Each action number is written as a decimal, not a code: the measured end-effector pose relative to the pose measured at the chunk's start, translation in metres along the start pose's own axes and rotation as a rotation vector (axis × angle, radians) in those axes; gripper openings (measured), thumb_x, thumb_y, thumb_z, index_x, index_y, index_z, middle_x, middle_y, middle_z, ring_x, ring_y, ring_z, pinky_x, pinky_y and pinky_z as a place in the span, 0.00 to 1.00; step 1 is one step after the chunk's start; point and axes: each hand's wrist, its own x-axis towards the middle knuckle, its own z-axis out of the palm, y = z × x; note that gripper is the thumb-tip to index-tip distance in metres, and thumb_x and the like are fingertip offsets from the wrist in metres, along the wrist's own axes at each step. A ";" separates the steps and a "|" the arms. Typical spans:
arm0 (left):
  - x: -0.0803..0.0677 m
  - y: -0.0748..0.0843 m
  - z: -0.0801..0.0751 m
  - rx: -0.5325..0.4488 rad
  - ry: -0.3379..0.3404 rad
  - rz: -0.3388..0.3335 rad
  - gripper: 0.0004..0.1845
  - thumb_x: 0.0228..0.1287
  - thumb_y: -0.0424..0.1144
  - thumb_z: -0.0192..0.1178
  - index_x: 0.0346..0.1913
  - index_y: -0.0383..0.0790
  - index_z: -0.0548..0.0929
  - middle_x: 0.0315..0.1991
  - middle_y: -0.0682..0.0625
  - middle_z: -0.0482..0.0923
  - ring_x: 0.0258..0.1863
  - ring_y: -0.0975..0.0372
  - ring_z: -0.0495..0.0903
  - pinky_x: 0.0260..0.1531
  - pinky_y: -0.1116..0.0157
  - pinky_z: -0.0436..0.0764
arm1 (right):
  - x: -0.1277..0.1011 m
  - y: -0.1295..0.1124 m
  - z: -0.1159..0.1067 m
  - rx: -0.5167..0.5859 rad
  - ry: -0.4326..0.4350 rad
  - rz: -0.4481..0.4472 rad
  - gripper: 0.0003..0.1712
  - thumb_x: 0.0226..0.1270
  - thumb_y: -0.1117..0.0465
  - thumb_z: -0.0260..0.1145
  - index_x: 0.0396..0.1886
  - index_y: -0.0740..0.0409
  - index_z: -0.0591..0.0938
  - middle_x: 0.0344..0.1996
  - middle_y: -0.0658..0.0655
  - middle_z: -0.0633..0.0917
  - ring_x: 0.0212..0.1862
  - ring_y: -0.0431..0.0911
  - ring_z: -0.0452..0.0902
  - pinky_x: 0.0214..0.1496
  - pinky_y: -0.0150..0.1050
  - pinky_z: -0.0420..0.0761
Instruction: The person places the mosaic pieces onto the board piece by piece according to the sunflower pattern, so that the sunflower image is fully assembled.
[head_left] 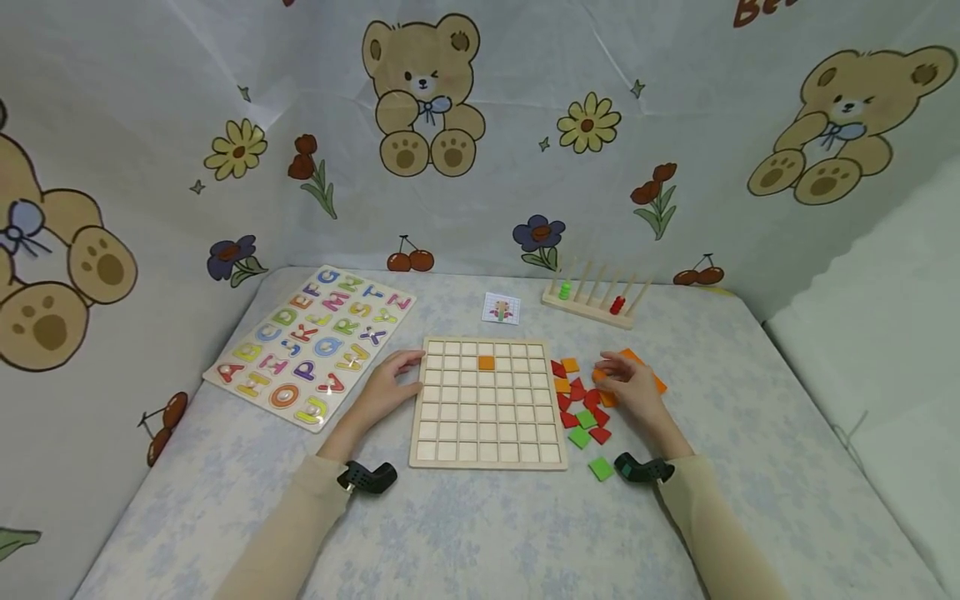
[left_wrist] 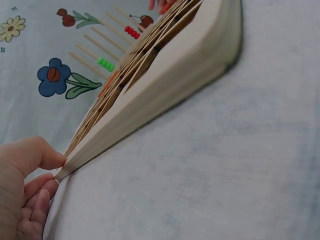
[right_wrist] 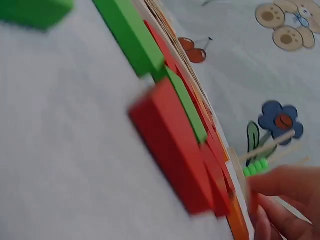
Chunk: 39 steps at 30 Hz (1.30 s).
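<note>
Two hands — our left hand [head_left: 386, 385] rests flat against the grid board [head_left: 487, 402], our right hand [head_left: 633, 387] pinches an orange tile [head_left: 600, 376].

Loose tiles [head_left: 581, 400] beside grid board [head_left: 487, 402]

Person: wearing beige long sleeves [head_left: 300, 517] on both arms; a small black camera unit [head_left: 367, 477] sitting at each wrist; hands [head_left: 386, 389] showing bare.

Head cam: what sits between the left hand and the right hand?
The wooden grid board with one orange tile in it, then part of the loose red, orange and green tiles. The left hand touches the board's left edge; the right hand rests on the pile.
</note>
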 end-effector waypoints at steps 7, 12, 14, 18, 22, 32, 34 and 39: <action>-0.001 0.002 0.000 0.001 -0.003 -0.001 0.28 0.58 0.31 0.63 0.63 0.37 0.73 0.62 0.41 0.72 0.62 0.50 0.71 0.66 0.50 0.69 | 0.000 -0.044 0.027 0.108 -0.011 -0.050 0.30 0.62 0.68 0.65 0.64 0.68 0.70 0.53 0.72 0.80 0.51 0.58 0.77 0.43 0.20 0.78; -0.001 0.000 -0.001 0.010 0.004 -0.010 0.27 0.58 0.31 0.63 0.62 0.37 0.73 0.61 0.42 0.72 0.62 0.51 0.71 0.66 0.51 0.69 | 0.013 -0.074 0.069 0.154 -0.119 -0.134 0.30 0.60 0.69 0.66 0.63 0.66 0.72 0.51 0.70 0.81 0.53 0.60 0.77 0.48 0.27 0.79; -0.001 -0.001 -0.001 0.016 0.001 -0.005 0.27 0.58 0.31 0.63 0.62 0.37 0.73 0.61 0.42 0.72 0.62 0.51 0.71 0.66 0.51 0.69 | 0.017 -0.083 0.086 0.161 -0.170 -0.162 0.30 0.59 0.70 0.66 0.63 0.66 0.72 0.50 0.69 0.82 0.53 0.60 0.77 0.50 0.32 0.80; -0.001 0.000 0.000 0.008 -0.007 0.013 0.26 0.59 0.31 0.63 0.62 0.36 0.73 0.61 0.42 0.72 0.63 0.51 0.70 0.67 0.51 0.69 | 0.021 -0.098 0.112 0.148 -0.243 -0.175 0.31 0.57 0.71 0.68 0.63 0.67 0.73 0.49 0.69 0.82 0.52 0.60 0.77 0.53 0.42 0.81; -0.001 0.003 -0.001 -0.008 -0.011 0.011 0.26 0.59 0.31 0.62 0.62 0.36 0.74 0.61 0.41 0.72 0.63 0.51 0.70 0.67 0.51 0.69 | 0.017 -0.113 0.124 0.162 -0.280 -0.193 0.30 0.56 0.75 0.66 0.61 0.74 0.72 0.48 0.74 0.81 0.50 0.64 0.76 0.54 0.52 0.80; 0.001 -0.001 -0.002 -0.002 0.009 0.022 0.25 0.58 0.29 0.63 0.60 0.37 0.75 0.60 0.42 0.74 0.60 0.51 0.72 0.66 0.51 0.70 | 0.008 -0.122 0.126 0.199 -0.308 -0.228 0.26 0.56 0.79 0.62 0.57 0.79 0.72 0.49 0.77 0.78 0.51 0.66 0.75 0.56 0.59 0.77; 0.001 -0.002 -0.002 -0.012 0.010 0.024 0.25 0.57 0.29 0.63 0.60 0.37 0.76 0.60 0.41 0.74 0.61 0.51 0.72 0.66 0.51 0.69 | 0.008 -0.121 0.126 0.200 -0.304 -0.230 0.26 0.56 0.79 0.62 0.57 0.78 0.72 0.49 0.77 0.78 0.50 0.66 0.75 0.56 0.59 0.77; 0.002 -0.003 0.000 -0.031 0.007 0.031 0.25 0.57 0.29 0.63 0.60 0.35 0.76 0.60 0.40 0.74 0.61 0.50 0.71 0.67 0.49 0.68 | 0.008 -0.119 0.124 0.202 -0.287 -0.235 0.24 0.58 0.78 0.62 0.56 0.79 0.73 0.48 0.78 0.78 0.50 0.67 0.76 0.56 0.59 0.78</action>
